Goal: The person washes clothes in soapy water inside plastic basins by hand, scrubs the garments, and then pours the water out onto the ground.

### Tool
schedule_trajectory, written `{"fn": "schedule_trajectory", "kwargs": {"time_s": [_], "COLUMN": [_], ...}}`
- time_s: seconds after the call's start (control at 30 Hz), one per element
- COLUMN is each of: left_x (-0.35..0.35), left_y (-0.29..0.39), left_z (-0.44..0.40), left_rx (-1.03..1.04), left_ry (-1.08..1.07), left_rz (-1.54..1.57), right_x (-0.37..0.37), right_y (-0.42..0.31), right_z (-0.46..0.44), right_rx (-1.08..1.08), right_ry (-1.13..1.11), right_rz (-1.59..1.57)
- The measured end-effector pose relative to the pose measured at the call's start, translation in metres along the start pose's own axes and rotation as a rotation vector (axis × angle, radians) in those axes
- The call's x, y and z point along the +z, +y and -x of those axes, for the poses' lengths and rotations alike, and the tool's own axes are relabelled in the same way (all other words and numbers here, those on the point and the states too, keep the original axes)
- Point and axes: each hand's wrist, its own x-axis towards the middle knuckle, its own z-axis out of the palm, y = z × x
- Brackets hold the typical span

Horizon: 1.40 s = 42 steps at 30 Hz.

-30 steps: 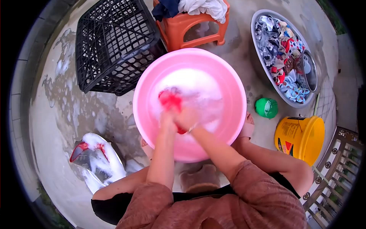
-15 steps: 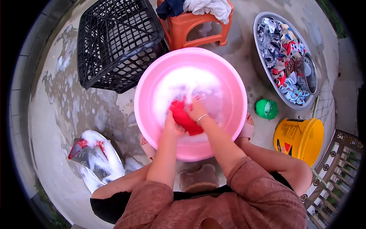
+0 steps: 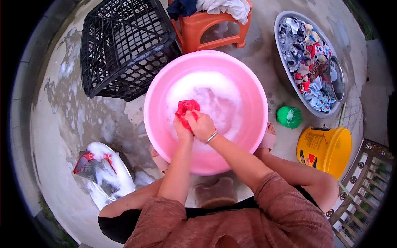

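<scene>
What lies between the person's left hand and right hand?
In the head view, a bunched red cloth lies between the left hand and right hand, over the pink basin.

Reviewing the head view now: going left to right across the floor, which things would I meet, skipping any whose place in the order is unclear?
Crate, pink basin, green object, yellow bucket.

Suds (image 3: 202, 80) in basin (image 3: 255, 111); crate (image 3: 126, 49) left; bucket (image 3: 316, 145) right
</scene>
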Motion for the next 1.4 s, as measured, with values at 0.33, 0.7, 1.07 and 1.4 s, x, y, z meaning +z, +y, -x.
{"fn": "schedule_trajectory", "kwargs": {"time_s": [0.33, 0.7, 1.07, 1.4], "left_x": [-0.018, -0.006, -0.008, -0.036], "left_y": [-0.003, -0.013, 0.019, -0.002], "left_z": [0.007, 0.003, -0.008, -0.014], "left_rx": [-0.556, -0.078, -0.166, -0.41], "left_ry": [0.559, 0.47, 0.554, 0.502], "left_rz": [-0.631, -0.257, -0.859, -0.494], "right_x": [-0.021, 0.02, -0.019, 0.008], "right_y": [0.071, 0.025, 0.073, 0.059], "right_z": [-0.039, 0.0, -0.026, -0.017], "right_rx": [0.256, 0.098, 0.122, 0.186], "right_ry": [0.148, 0.092, 0.195, 0.022], "right_rz": [0.684, -0.038, 0.423, -0.094]}}
